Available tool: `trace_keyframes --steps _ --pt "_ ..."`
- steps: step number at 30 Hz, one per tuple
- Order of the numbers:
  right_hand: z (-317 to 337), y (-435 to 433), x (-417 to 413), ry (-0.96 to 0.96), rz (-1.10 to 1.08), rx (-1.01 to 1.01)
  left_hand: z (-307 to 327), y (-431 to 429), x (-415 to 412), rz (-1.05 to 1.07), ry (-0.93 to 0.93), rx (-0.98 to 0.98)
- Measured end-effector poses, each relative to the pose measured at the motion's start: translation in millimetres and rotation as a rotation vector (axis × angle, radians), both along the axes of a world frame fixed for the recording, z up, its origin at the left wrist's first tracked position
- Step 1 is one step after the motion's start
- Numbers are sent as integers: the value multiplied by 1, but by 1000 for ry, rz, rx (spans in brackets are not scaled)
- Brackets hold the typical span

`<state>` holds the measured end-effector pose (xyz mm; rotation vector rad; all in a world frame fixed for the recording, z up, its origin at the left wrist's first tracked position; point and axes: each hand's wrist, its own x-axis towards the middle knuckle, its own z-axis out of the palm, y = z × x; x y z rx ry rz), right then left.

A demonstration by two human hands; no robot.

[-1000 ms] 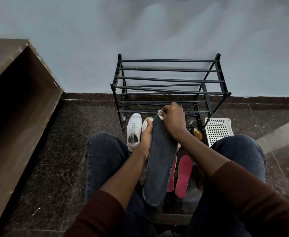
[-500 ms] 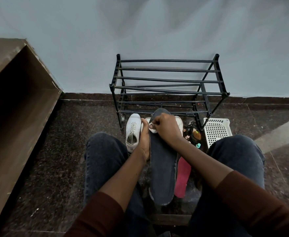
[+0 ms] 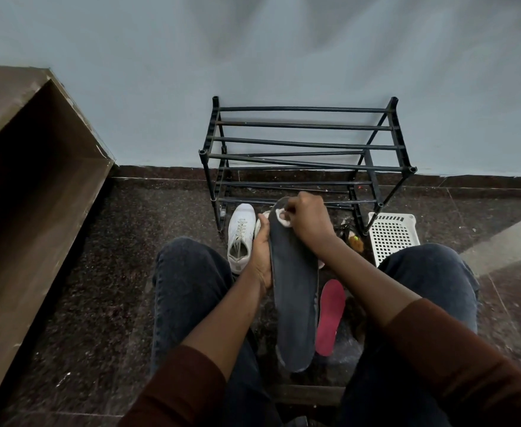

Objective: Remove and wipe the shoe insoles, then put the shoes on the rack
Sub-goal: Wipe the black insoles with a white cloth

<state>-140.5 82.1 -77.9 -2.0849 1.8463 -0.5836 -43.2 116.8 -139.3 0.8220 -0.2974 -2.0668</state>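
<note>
Wiping step: my left hand (image 3: 260, 260) grips grey insole (image 3: 293, 291), right hand (image 3: 307, 223) pinches white cloth (image 3: 284, 217) at toe; next, wipe downward.

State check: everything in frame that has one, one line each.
left hand: grips dark insole edge
right hand: pinches white cloth against insole
dark insole: held up, being wiped
white cloth: on insole toe
red insole: lying on floor
white shoe: on floor, off rack
shoe rack: no shoes seen
</note>
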Motion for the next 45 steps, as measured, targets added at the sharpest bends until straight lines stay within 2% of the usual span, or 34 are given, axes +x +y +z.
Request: trace_keyframes --steps 6,12,15,20,30,38,45 --pt "-22 40 -5 -17 124 4 -10 -7 4 37 -5 1" --pt "-23 27 -13 -2 82 -114 -8 -3 -3 -16 13 -33" --pt "-19 4 -17 0 -15 -173 -2 0 -3 -17 5 -53" --pt "-21 -4 -17 -69 -101 -140 -1 2 0 -19 18 -47" --pt "-38 49 -15 -94 69 -4 -7 -3 5 -48 -38 -2" --pt "-25 12 -14 30 -40 -149 -7 2 0 -5 -46 -32" --pt "-20 -4 -16 -43 -98 -95 -4 -1 1 0 -28 -54"
